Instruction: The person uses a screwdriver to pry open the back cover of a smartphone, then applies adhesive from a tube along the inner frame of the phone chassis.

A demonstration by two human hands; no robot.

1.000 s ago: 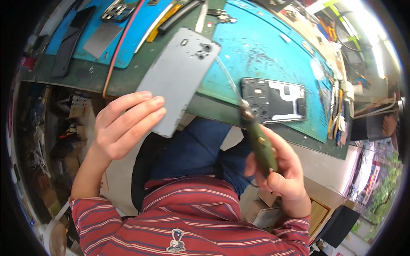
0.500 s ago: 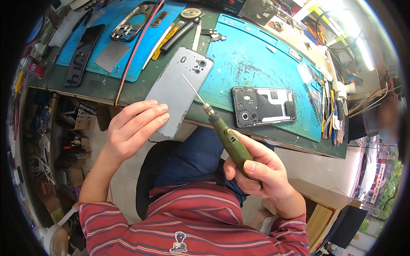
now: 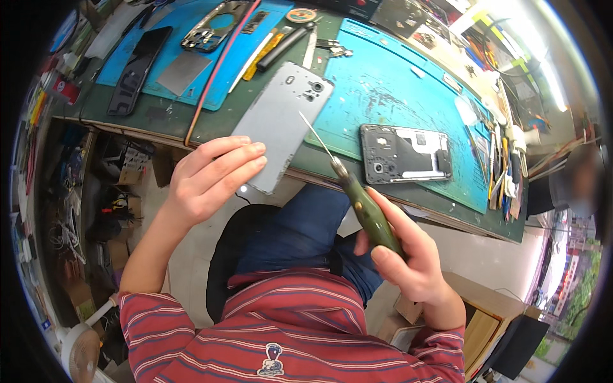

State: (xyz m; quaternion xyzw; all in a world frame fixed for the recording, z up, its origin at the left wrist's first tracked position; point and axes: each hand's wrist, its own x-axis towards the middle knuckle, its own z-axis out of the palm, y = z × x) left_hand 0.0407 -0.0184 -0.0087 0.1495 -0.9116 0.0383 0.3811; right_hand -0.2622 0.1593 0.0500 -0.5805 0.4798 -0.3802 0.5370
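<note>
My left hand (image 3: pixel 214 172) grips the lower left edge of a grey phone back cover (image 3: pixel 276 118), its fingers lying over the top face. The cover tilts across the bench's front edge, camera holes at its far end. In my right hand (image 3: pixel 408 252) is a green pen-shaped rotary tool (image 3: pixel 365 210) with a long thin metal bit. The bit's tip appears over the cover's right part; whether it touches cannot be told. To the right lies an opened phone (image 3: pixel 406 155), its dark inner side facing up, on a blue-green work mat (image 3: pixel 370 86).
On the left, another blue mat (image 3: pixel 220 96) bears a black phone screen (image 3: pixel 139 70), a phone frame (image 3: pixel 207 32) and a grey plate (image 3: pixel 183 73). A red cable (image 3: pixel 214 80) crosses it. A black cylindrical tool (image 3: pixel 284 48) lies beyond the cover. Several hand tools (image 3: pixel 507 159) stand at right.
The whole view has shifted slightly, so bench and things appear farther right. The rotary tool has turned a little in my right hand and moved slightly right against the cover. Both grips stay.
</note>
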